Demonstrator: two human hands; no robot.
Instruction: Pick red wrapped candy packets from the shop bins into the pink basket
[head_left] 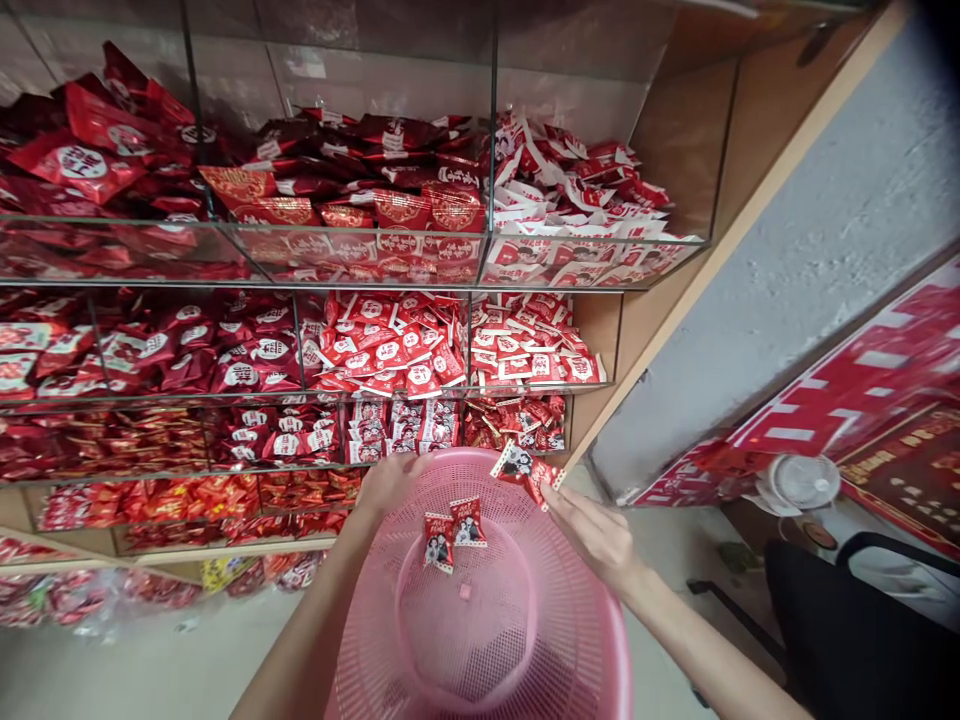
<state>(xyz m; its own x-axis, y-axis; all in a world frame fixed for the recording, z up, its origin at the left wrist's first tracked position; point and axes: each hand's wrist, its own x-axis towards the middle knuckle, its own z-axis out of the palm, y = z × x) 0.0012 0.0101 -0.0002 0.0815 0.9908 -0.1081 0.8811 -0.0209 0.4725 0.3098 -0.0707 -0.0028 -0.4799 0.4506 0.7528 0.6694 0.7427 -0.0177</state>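
1. Over a pink basket [375,640], in front of glass bins [300,283], the scene is set: the left hand [386,483] is clamped on the basket's far rim, its fingers hooked over the edge.
2. At the right, a red-and-white packet strip [525,470] is caught at the fingertips [559,500] of the right hand [592,540]. The grip is narrow, a pinch, and the strip is held just above the rim, over the basket's right side.
3. Inside the basket, two packets [454,530] are lying side by side on the raised inner mesh, just touching each other. Portraits of two people are printed on them. Both hands are kept apart from these two.
4. Behind the basket, the bins are stacked in tiers and packed with red packets [390,345], some with white panels, while orange packs [150,505] are seen lower down.
5. Off to the right, a grey wall [810,250] is passed by a red banner [847,400], and a small white fan [801,482] is seen near its lower end.
6. Below that, a black chair [847,640] is standing on the pale floor [150,670], well apart from the right hand.
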